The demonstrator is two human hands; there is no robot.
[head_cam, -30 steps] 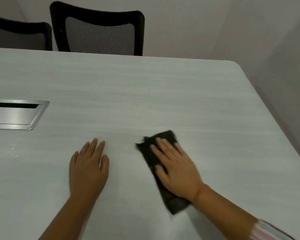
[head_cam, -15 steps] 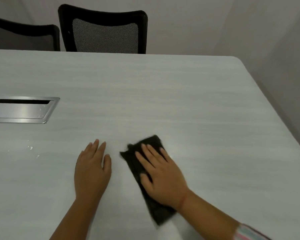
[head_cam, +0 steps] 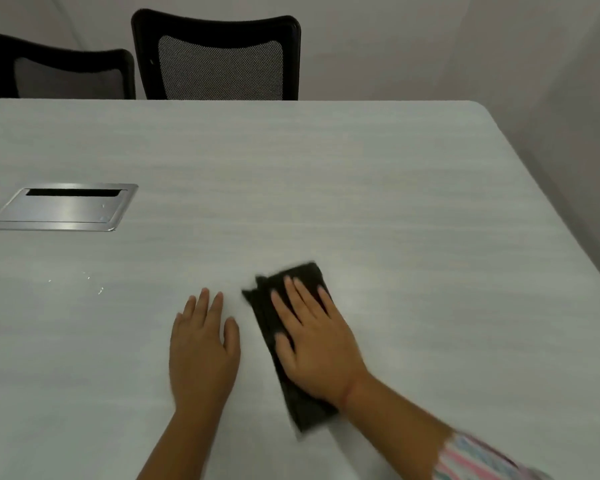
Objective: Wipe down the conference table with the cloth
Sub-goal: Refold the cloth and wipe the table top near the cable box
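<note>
Across nearly the whole of my head-camera view lay the pale, wood-grained conference table [head_cam: 361,188], its rounded far corner at about one o'clock. Beyond its far edge I saw two black mesh-backed chairs against a plain wall, one chair [head_cam: 219,60] at twelve o'clock and a second chair [head_cam: 59,72] at eleven. Sunk into the tabletop at nine o'clock was a brushed metal cable hatch [head_cam: 63,207] with a dark slot along its far side. The dark cloth [head_cam: 302,275] lay flat on the table a little below centre, at about six o'clock, as a long strip running from eleven to five o'clock; its edges were blurred. The right hand [head_cam: 317,344] lay on the middle of it, palm down, fingers straight and slightly spread, pressing it to the surface rather than gripping it; cloth showed beyond the fingertips and behind the wrist. The left hand [head_cam: 201,355] rested just beside the cloth, at its nine o'clock, flat on the bare table with fingers straight and close together, holding nothing. A striped sleeve [head_cam: 471,459] in pink, white and blue covered the right forearm at five o'clock, near the bottom edge. Between the hatch and the left hand, at about eight o'clock, I made out a few small shiny specks [head_cam: 99,291] on the tabletop; I could not tell what they were.
</note>
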